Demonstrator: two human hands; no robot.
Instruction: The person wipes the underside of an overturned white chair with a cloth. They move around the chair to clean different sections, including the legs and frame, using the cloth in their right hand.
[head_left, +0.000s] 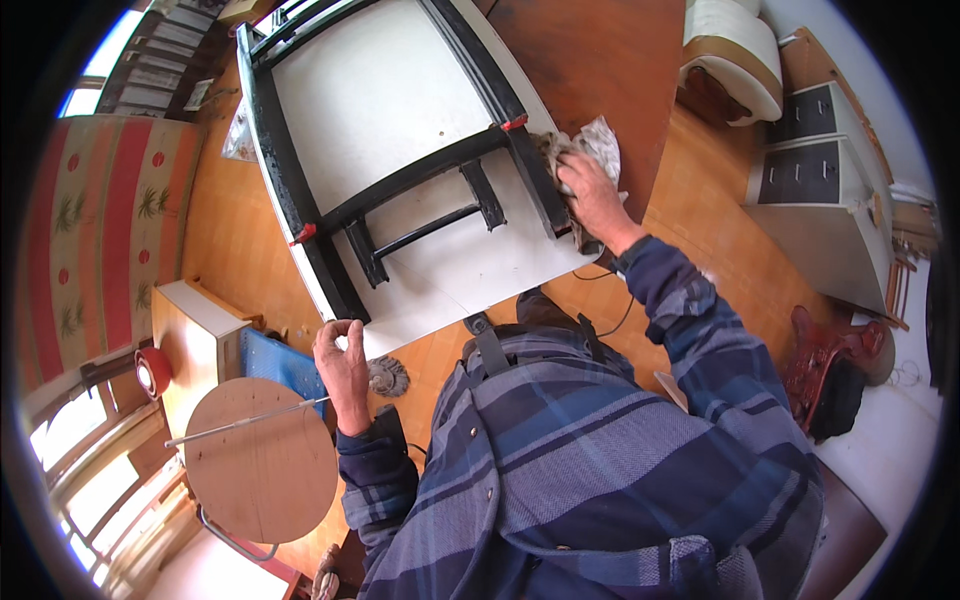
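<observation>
A black-painted furniture frame, perhaps part of a chair, lies flat on a white board. Red tape marks one of its joints, and a second red patch shows at the opposite corner. My right hand grips a crumpled, stained cloth beside the frame's right leg. At the board's near left corner, by the end of the left leg, is my left hand with fingers curled and thumb close to them. Whether it pinches the edge is unclear.
The board rests on a brown tabletop. A round wooden top with a thin metal rod across it stands left, near a blue basket. Drawers, a padded seat and a red carved wooden piece are at right. A cable hangs nearby.
</observation>
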